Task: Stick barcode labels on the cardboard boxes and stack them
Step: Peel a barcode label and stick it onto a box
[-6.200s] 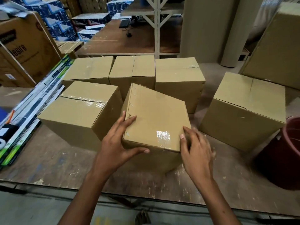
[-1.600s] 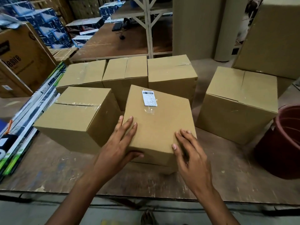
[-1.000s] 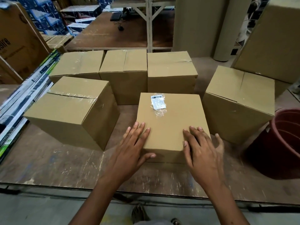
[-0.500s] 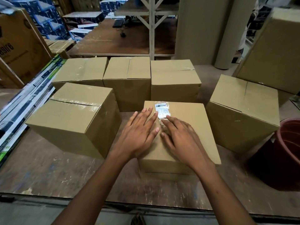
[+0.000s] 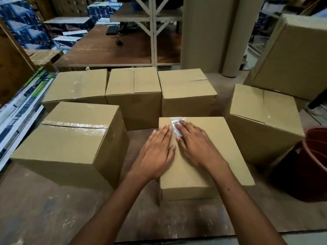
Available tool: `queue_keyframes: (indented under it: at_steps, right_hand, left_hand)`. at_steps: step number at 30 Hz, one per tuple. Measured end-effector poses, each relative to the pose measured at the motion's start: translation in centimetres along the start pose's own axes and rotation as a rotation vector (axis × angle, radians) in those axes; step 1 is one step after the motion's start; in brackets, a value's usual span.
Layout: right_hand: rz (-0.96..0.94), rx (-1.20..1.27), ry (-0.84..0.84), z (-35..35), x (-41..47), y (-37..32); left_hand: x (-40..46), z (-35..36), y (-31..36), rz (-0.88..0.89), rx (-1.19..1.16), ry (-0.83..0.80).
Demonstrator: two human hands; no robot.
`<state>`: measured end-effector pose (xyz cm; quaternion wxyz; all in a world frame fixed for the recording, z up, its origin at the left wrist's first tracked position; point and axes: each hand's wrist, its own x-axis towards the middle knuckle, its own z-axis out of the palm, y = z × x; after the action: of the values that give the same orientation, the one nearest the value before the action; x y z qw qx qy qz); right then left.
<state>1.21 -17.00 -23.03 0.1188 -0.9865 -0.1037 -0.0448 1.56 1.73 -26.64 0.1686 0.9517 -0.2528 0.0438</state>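
1. Warehouse worktable [image 5: 53, 209] carries several cardboard boxes; yours, the near box [image 5: 212, 156], sits centre.
2. Your left hand [image 5: 155, 152] and right hand [image 5: 196, 145] lie flat, fingers straight, gripping nothing.
3. Rub the barcode label [image 5: 176, 127] at the far edge outward, flattening its corners.

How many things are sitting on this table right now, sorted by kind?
Plain cardboard boxes, no label showing: 5
Cardboard box with barcode label: 1
Big cardboard box at far right: 1
Reddish-brown bucket: 1
Total: 8
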Motion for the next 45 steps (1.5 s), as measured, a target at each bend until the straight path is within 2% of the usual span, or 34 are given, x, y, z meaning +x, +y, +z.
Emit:
queue_keyframes:
  at_steps: [4, 7, 13, 17, 25, 38, 45]
  right_hand:
    - [0.029, -0.05, 0.023, -0.5, 0.8, -0.6]
    - [0.13, -0.059, 0.094, -0.9, 2.0, -0.8]
    - [0.34, -0.087, 0.068, -0.7, 3.6, -2.0]
    - [0.358, 0.005, 0.103, -0.6, 4.0, -2.5]
    - [0.516, 0.165, 0.143, 0.7, 5.5, -1.6]
    - [0.629, 0.28, 0.006, 0.2, 6.9, 0.6]
    - [0.652, 0.31, 0.108, -0.4, 6.1, -0.1]
  left_hand:
    - [0.6, -0.5, -0.3, -0.019, 0.012, 0.086]
    - [2.1, -1.2, -0.8, 0.03, 0.089, 0.121]
    - [4.7, -1.1, -2.5, 0.036, 0.16, 0.04]
    - [4.4, -0.2, -3.1, 0.036, 0.06, -0.009]
    - [4.2, 0.2, -3.1, 0.003, -0.035, 0.03]
    - [4.7, 0.9, -2.4, -0.036, -0.057, 0.044]
    - [5.0, 2.0, -2.6, -0.059, -0.233, 0.063]
